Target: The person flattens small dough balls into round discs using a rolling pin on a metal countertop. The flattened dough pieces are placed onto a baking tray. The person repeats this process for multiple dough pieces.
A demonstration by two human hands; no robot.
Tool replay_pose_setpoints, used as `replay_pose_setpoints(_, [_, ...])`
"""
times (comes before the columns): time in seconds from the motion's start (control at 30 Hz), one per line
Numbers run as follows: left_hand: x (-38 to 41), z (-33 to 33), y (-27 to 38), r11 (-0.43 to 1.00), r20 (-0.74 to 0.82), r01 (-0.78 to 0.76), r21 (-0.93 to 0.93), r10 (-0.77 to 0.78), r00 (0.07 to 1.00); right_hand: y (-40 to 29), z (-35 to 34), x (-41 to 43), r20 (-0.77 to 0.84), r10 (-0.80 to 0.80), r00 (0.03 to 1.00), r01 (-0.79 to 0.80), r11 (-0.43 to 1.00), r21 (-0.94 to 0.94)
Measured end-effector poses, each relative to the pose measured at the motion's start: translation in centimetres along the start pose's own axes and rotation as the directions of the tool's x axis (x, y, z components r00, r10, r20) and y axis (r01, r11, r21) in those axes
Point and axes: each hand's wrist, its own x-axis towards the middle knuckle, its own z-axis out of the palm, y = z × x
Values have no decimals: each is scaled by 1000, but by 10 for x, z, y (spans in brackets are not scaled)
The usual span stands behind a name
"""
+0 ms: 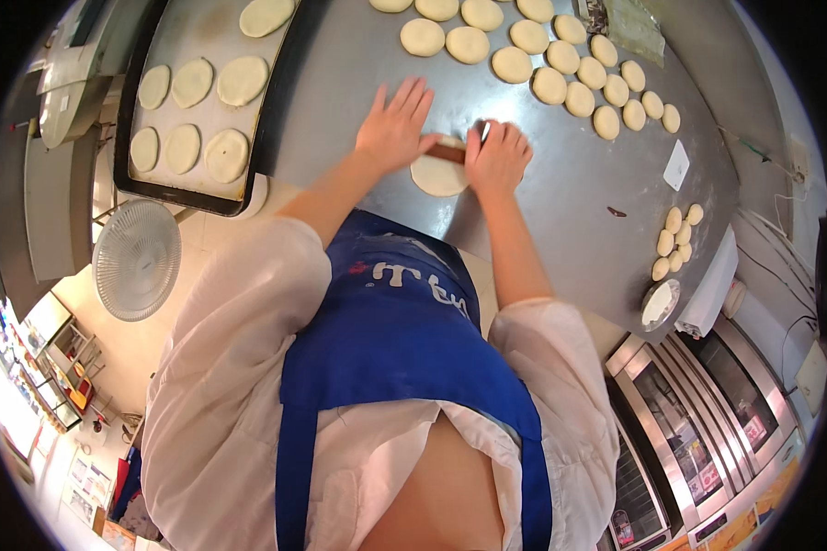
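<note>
A flattened dough round [437, 176] lies on the metal worktop in front of me, with a brown rolling pin [449, 151] across its upper part. My right hand [499, 157] is closed over the pin's right end; a dark, shiny piece sticks up beside its thumb. To the left of the pin is my left hand [394, 127], flat with fingers spread and its thumb at the pin's left end. Whether its palm touches the worktop cannot be told. Many thick dough discs [512, 65] lie beyond my hands. Flatter rounds [226, 156] rest on a tray at the left.
The dark-rimmed baking tray [260, 124] borders my left side. On the right of the metal worktop [565, 186] are a white flat piece [676, 165], a small reddish-brown object [616, 212], small dough pieces [665, 242] and a bowl of white contents [660, 304]. Ovens [682, 420] stand lower right.
</note>
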Motion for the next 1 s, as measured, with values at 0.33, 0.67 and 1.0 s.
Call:
replay_pose_setpoints(0.33, [-110, -4, 20, 969, 125, -134, -207, 162, 979, 9, -17, -117, 81, -193, 978, 178, 970, 167])
replay_pose_setpoints(0.67, [13, 27, -13, 998, -152, 58, -26, -61, 987, -6, 20, 48, 19, -191, 981, 186, 972, 140])
replay_pose_setpoints(1.0, [3, -6, 37, 917, 343, 122, -379, 17, 939, 16, -35, -119, 133, -200, 971, 159, 951, 267])
